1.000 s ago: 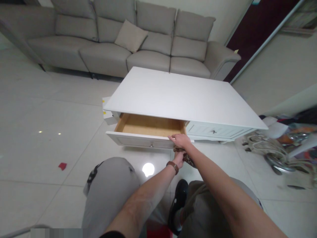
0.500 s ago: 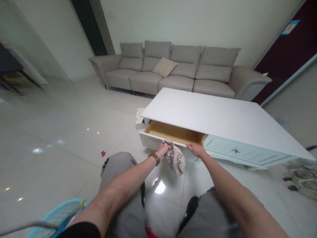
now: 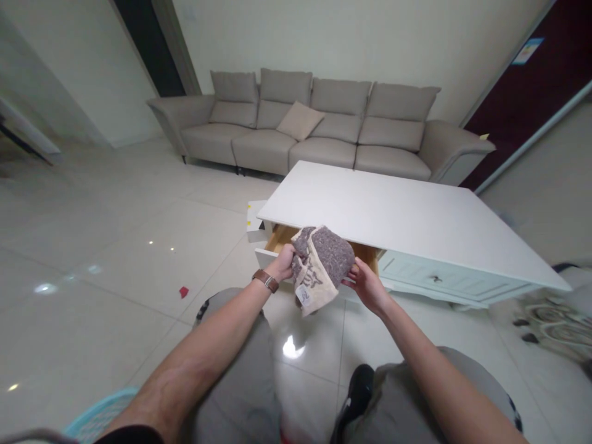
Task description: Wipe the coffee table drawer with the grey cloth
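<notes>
I hold a grey and cream knitted cloth (image 3: 319, 265) up in front of me with both hands. My left hand (image 3: 283, 262), with a brown watch on its wrist, grips the cloth's left edge. My right hand (image 3: 365, 285) pinches its right edge. Behind the cloth, the open wooden drawer (image 3: 277, 237) of the white coffee table (image 3: 398, 216) shows partly; most of it is hidden by the cloth.
A grey sofa (image 3: 324, 132) with a beige cushion stands behind the table. A second shut drawer (image 3: 435, 279) is on the table's right. A turquoise basket rim (image 3: 95, 416) shows at the bottom left. Cluttered items (image 3: 555, 317) lie on the floor at right.
Both hands have lifted: my right hand left the drawer's front edge and took hold of the cloth, which rose from below the drawer and now hangs spread between my hands.
</notes>
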Tool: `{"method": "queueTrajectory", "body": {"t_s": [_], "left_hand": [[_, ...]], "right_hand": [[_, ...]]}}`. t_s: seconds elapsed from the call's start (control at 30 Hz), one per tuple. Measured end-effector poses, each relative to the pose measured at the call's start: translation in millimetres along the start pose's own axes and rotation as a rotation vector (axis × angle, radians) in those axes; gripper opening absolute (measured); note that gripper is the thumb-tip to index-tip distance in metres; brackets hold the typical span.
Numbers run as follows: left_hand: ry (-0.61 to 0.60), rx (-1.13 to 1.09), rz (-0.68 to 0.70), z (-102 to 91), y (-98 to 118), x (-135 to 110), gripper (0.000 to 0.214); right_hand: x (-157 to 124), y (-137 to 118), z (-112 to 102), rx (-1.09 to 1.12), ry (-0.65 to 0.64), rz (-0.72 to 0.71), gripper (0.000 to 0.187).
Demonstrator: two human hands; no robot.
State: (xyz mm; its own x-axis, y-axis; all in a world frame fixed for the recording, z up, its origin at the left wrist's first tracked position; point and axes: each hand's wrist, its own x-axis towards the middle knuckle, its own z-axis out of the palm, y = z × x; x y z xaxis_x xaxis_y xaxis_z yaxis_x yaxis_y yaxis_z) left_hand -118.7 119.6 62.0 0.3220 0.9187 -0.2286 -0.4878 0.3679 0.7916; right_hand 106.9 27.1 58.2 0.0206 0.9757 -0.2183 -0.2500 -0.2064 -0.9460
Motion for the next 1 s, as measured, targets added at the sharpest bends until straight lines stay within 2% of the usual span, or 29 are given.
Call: {"method": "queueTrajectory", "body": {"t_s": [0.1, 0.17, 0.23, 0.3, 0.4, 0.53, 0.67, 0.77, 0.83, 1.0], "left_hand": [[-0.076, -0.046, -0.192, 6.7, -12.6, -2.9, 0.022], [-0.050, -0.042, -0.251, 9.7, -15.4, -2.9, 0.015], [0.006, -0.068, -0.189, 11.9, -14.3, -0.9, 0.013], [0.025, -0.105, -0.048, 13.4, -11.8, 2.4, 0.025], [0.031, 0.013, 0.087, 12.4, -12.3, 6.6, 0.036], [0.135, 0.296, 0.115, 5.7, -22.3, 7.6, 0.058], [0.178, 0.296, 0.110, 2.0, -23.9, 5.7, 0.053], [0.109, 0.153, 0.058, 3.4, -15.6, 2.2, 0.058], [0.090, 0.059, 0.018, 5.3, -10.3, -0.8, 0.059], [0.111, 0.000, -0.013, 8.9, -8.8, -4.4, 0.057]], "right_hand": [[-7.2, -1.7, 6.9, 0.144, 0.103, 0.005, 0.047], [-3.9, -2.5, 8.7, 0.133, 0.112, 0.039, 0.051], [3.4, -4.0, 8.3, 0.080, 0.121, 0.023, 0.052], [12.2, -6.0, 6.1, 0.006, 0.164, -0.078, 0.055], [24.0, -7.8, 1.9, -0.159, 0.190, -0.220, 0.055], [34.6, -6.2, -0.6, -0.279, 0.191, -0.328, 0.054], [44.4, -5.6, -2.7, -0.195, 0.286, -0.377, 0.060], [51.0, -5.7, -4.1, -0.046, 0.349, -0.320, 0.071], [53.2, -4.4, -2.7, 0.068, 0.347, -0.238, 0.071], [49.7, 2.1, 9.9, 0.263, 0.121, 0.033, 0.045]]}}
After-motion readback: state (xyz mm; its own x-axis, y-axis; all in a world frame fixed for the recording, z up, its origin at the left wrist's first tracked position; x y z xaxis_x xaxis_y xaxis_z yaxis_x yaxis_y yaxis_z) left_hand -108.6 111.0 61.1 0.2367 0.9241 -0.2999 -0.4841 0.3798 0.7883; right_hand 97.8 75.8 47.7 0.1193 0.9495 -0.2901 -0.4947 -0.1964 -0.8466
